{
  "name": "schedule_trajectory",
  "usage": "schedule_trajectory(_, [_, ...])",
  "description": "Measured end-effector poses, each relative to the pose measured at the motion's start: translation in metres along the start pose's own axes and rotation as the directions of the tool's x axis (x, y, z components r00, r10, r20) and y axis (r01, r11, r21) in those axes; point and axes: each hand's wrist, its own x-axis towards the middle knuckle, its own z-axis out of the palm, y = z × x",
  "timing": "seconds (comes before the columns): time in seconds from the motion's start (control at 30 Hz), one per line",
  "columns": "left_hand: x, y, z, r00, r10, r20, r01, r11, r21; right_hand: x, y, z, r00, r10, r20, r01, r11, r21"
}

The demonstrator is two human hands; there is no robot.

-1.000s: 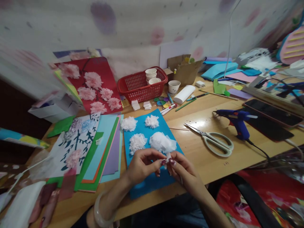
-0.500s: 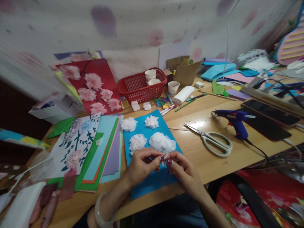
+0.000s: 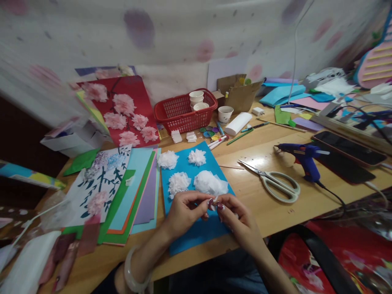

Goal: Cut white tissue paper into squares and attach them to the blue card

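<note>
Over the front half of a blue sheet of card (image 3: 196, 239), my left hand (image 3: 188, 212) and my right hand (image 3: 237, 216) meet fingertip to fingertip. Both are closed in a pinch on a small piece of white tissue paper (image 3: 214, 202), mostly covered by the fingers. Just beyond them on the card lies a loose, rounded bunch of white tissue paper (image 3: 210, 182). Three ruffled white paper flowers also rest on the card: one near the left hand (image 3: 179, 183), one at the back left (image 3: 168, 159), one at the back right (image 3: 196, 157).
Scissors (image 3: 275, 181) and a blue hot glue gun (image 3: 306, 157) lie to the right, near two phones (image 3: 350, 147). Left are stacked coloured papers (image 3: 143, 212) and a red flower picture (image 3: 121, 112). Behind stand a red basket (image 3: 185, 116) and a paper cup (image 3: 225, 114).
The view has shifted slightly. Both hands keep pinching the small white tissue paper over the card, with only slight finger movement.
</note>
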Motion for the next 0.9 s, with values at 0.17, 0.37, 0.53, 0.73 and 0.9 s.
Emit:
schedule_trajectory(0.17, [-0.0008,-0.0004,0.0013,0.996,0.093,-0.003,-0.092,0.991,0.094,-0.0005,0.0011,0.0002,1.0,0.0,-0.03,0.0,1.0,-0.027])
schedule_trajectory(0.37, [-0.0012,-0.0029,0.001,0.998,0.055,-0.017,-0.055,0.998,0.04,-0.0009,-0.0001,-0.0005,0.999,-0.006,-0.04,0.003,0.998,-0.061])
schedule_trajectory(0.53, [-0.0016,0.0004,0.0013,0.995,0.096,-0.027,-0.093,0.991,0.101,0.0006,0.0009,-0.0001,0.999,-0.002,-0.032,0.0,0.999,-0.053])
schedule_trajectory(0.73, [-0.0024,-0.0015,0.0006,0.987,0.159,-0.02,-0.152,0.969,0.192,0.0021,-0.0035,0.0013,0.999,-0.029,-0.045,0.025,0.997,-0.078])
schedule_trajectory(0.9, [-0.0015,-0.0012,-0.0008,0.983,0.18,-0.024,-0.17,0.959,0.226,-0.001,-0.0035,0.0003,0.998,-0.052,-0.044,0.047,0.992,-0.116])
